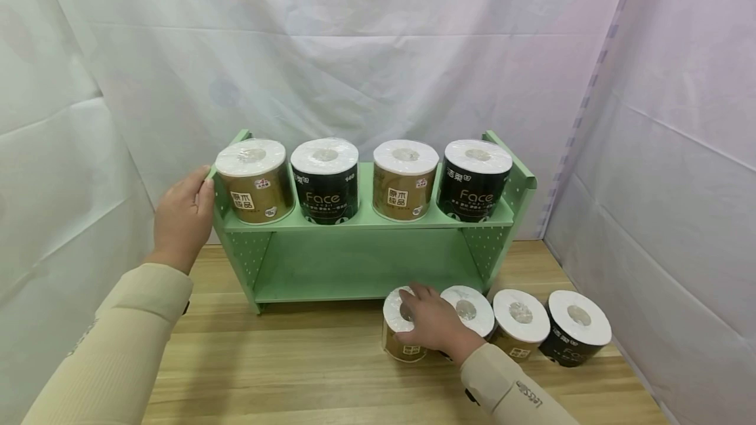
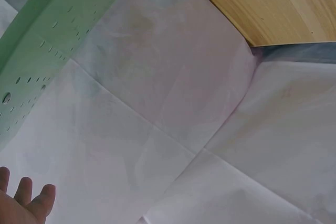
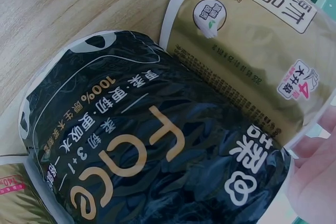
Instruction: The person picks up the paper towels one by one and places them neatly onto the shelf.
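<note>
Gold-wrapped, the leftmost roll (image 1: 398, 346) on the table (image 1: 283, 372) looks light, soft and slick, best taken round its sides, while the right hand (image 1: 434, 323) arches half-spread over its top, grip unclear, and the left hand (image 1: 183, 218) rests loose-fingered against the green shelf (image 1: 372, 261).

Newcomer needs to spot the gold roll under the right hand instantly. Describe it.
Find the green two-tier shelf. At its front right, from the head camera, four rolls stand in a row on the wooden table. The leftmost is yours: a white-topped gold roll, the only one of the four with the right hand's grip on it.
</note>
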Tool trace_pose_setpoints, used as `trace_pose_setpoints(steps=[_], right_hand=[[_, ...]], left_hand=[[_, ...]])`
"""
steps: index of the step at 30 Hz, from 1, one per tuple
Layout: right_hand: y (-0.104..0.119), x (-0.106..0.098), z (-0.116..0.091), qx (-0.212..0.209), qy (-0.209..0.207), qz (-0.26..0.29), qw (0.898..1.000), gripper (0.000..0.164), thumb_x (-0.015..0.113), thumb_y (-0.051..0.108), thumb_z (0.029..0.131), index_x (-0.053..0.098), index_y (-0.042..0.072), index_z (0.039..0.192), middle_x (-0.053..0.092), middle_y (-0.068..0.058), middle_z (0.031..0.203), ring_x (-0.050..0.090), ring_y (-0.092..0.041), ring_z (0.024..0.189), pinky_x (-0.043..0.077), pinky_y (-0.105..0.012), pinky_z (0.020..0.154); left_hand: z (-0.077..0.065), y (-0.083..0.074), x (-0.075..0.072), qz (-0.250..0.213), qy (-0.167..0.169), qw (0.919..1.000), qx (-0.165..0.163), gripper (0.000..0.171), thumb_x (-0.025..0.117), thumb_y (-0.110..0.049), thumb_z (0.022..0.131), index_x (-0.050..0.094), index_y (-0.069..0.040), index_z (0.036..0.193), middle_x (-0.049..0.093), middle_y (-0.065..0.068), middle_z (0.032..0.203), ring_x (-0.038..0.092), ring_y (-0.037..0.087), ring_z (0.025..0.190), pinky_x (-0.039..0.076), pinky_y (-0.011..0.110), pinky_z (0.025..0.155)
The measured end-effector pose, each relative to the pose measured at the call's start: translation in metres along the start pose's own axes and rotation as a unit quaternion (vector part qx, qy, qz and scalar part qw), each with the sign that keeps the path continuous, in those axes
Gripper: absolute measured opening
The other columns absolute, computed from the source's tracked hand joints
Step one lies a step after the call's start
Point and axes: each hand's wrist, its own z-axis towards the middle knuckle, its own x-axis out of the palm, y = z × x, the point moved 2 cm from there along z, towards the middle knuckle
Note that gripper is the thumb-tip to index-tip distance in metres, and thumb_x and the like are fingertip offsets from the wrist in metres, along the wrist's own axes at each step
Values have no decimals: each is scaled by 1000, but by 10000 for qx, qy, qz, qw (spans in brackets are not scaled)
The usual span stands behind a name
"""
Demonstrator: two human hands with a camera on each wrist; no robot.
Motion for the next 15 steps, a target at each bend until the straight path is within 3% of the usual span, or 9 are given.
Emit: trace_pose_setpoints(steps=[15], right_hand=[[1, 5, 2, 48, -262, 1, 9996, 81, 72, 50, 70, 54, 8, 136, 46, -19, 139, 44, -40, 125, 48, -50, 93]], left_hand=[[0, -1, 0, -7, 26, 10000, -22, 44, 34, -28, 103, 54, -5, 135, 58, 27, 126, 51, 49, 116, 38, 63, 97]])
